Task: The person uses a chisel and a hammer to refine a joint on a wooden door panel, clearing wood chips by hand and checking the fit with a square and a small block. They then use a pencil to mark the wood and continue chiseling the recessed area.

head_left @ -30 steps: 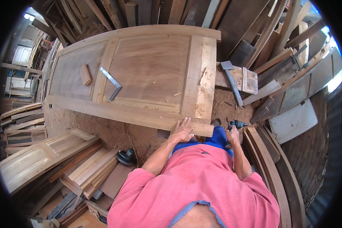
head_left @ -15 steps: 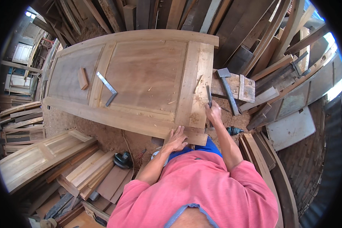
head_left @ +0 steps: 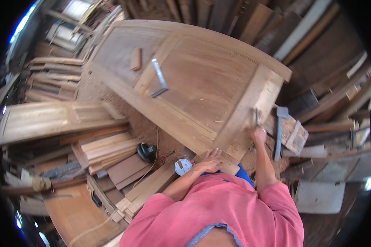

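Observation:
A panelled wooden door (head_left: 193, 74) lies flat in front of me. My left hand (head_left: 212, 160) rests on its near right corner, fingers stretched out, holding nothing. Over the door's right end rail, my right hand (head_left: 258, 135) is closed around a chisel (head_left: 257, 117) whose slim end points away from me. Motion smears the chisel's outline, and I cannot tell whether it touches the wood. Farther left on the door lie a try square (head_left: 158, 78) and a small reddish wood block (head_left: 136, 59).
A mallet or hammer (head_left: 280, 131) leans by a rough wooden block (head_left: 297, 133) right of the door. A dark power tool (head_left: 146, 152), a white round container (head_left: 183, 166) and stacked boards (head_left: 109, 150) sit at the left. Planks (head_left: 301, 31) stand along the back.
My view has swung, so the door now slants down to the right and more of the left side shows. My left hand stays on the corner; my right still grips the chisel.

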A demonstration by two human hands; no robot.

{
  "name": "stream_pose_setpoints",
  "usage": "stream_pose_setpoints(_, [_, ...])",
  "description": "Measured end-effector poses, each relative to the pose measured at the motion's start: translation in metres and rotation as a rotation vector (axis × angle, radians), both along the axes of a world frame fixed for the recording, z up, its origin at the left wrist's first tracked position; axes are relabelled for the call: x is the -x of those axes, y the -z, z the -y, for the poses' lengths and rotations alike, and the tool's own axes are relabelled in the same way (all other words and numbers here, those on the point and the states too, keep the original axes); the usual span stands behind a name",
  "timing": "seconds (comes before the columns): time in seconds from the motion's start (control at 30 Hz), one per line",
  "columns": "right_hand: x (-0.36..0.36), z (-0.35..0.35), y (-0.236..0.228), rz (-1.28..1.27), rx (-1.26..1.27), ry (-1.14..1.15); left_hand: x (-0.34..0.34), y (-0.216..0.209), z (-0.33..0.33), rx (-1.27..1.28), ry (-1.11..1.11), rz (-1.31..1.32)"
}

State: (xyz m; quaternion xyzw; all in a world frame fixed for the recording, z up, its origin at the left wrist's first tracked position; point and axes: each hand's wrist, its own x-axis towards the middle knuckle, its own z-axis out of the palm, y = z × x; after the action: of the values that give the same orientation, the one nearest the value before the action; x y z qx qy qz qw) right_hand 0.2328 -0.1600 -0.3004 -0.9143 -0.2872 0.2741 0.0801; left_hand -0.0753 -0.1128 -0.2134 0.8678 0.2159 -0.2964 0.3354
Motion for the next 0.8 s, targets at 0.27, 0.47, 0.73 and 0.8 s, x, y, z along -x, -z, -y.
stream_pose_setpoints(0.27, [0.040,0.094,-0.047,-0.081,-0.060,0.216,-0.004,0.001,-0.015,0.147,0.031,0.006])
stream_pose_setpoints(0.47, [0.044,0.108,-0.043,0.065,-0.138,0.261,0.030,0.015,-0.139,0.048,-0.761,0.378])
stream_pose_setpoints(0.73, [0.091,0.105,-0.043,0.032,-0.357,0.474,0.096,0.015,-0.368,-0.688,-0.702,0.237])
stream_pose_setpoints(0.8, [0.115,0.110,-0.015,-0.023,-0.458,0.606,0.120,0.029,-0.411,-0.684,-0.681,0.173])
